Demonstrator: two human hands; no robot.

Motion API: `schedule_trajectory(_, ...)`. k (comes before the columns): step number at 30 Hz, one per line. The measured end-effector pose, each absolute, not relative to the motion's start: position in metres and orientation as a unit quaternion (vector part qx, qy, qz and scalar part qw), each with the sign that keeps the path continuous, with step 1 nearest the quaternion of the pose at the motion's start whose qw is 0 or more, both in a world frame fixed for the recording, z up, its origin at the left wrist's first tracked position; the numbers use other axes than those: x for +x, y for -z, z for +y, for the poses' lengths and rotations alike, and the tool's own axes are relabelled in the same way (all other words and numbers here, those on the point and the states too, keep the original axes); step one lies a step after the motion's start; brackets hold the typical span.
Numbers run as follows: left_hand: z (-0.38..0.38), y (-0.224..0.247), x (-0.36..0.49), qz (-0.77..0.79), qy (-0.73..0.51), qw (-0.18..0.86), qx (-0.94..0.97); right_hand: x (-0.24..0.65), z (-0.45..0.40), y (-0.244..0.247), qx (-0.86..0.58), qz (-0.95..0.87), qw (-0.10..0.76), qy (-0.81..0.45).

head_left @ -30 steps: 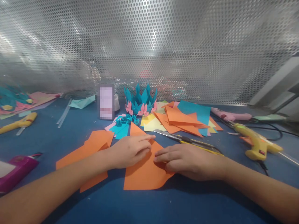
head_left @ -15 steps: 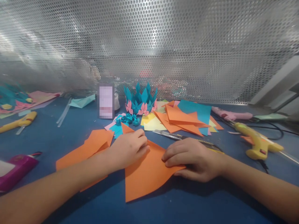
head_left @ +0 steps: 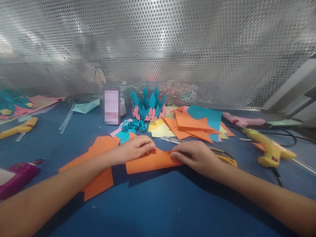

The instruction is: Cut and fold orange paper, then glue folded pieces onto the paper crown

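Note:
A sheet of orange paper point(head_left: 151, 163) is bent over on itself, its near side curled into a rounded fold. My left hand point(head_left: 135, 148) lies at the sheet's upper left, fingers curled and closed on it. At the right end, my right hand point(head_left: 197, 156) pinches the folded edge between thumb and fingers. More orange sheets point(head_left: 98, 181) lie under my left forearm, partly covered by it. Behind my right hand is a craft knife point(head_left: 170, 140), its blade showing and its handle mostly hidden.
A teal paper crown point(head_left: 149, 102) with pink flowers stands at the back, beside a phone point(head_left: 111, 107). Orange folded papers point(head_left: 192, 126) are piled to its right. Yellow point(head_left: 271, 148) and pink point(head_left: 244, 120) glue guns lie right; a purple device point(head_left: 19, 179) lies left.
The near part of the orange sheet has been lifted and folded away from me. My right hand has moved up slightly with the edge; my left hand stays nearly in place.

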State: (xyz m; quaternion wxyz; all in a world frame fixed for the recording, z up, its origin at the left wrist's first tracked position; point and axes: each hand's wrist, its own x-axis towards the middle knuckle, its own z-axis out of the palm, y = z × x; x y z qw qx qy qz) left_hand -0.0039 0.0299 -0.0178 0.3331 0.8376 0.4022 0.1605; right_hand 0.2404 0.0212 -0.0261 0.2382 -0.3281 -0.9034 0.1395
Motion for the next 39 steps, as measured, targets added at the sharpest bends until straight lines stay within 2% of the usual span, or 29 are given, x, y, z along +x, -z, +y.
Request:
schedule_trajectory(3,0.035,0.008,-0.014,0.392,-0.143,0.434,0.799,0.236,0.022,0.027,-0.369,-0.888,0.231,-0.145)
schedule_trajectory(5,0.034,0.002,-0.017,0.363,-0.124,0.443,0.810,0.233,0.022,0.028,-0.379,-0.884,0.232,-0.143)
schedule_trajectory(10,0.027,-0.002,-0.009,0.378,-0.126,0.377,0.836,0.230,0.021,0.029,-0.406,-0.869,0.240,-0.148)
schedule_trajectory(16,0.020,0.010,-0.001,0.440,-0.126,0.310,0.833,0.232,0.020,0.029,-0.448,-0.813,0.265,-0.259)
schedule_trajectory(23,0.014,0.011,0.002,0.447,-0.148,0.210,0.857,0.232,0.019,0.030,-0.439,-0.808,0.266,-0.290)
schedule_trajectory(33,0.009,0.011,0.009,0.438,-0.064,0.106,0.890,0.231,0.019,0.031,-0.437,-0.815,0.258,-0.281)
schedule_trajectory(39,0.010,0.012,0.005,0.410,-0.041,0.092,0.907,0.234,0.021,0.035,-0.439,-0.801,0.263,-0.311)
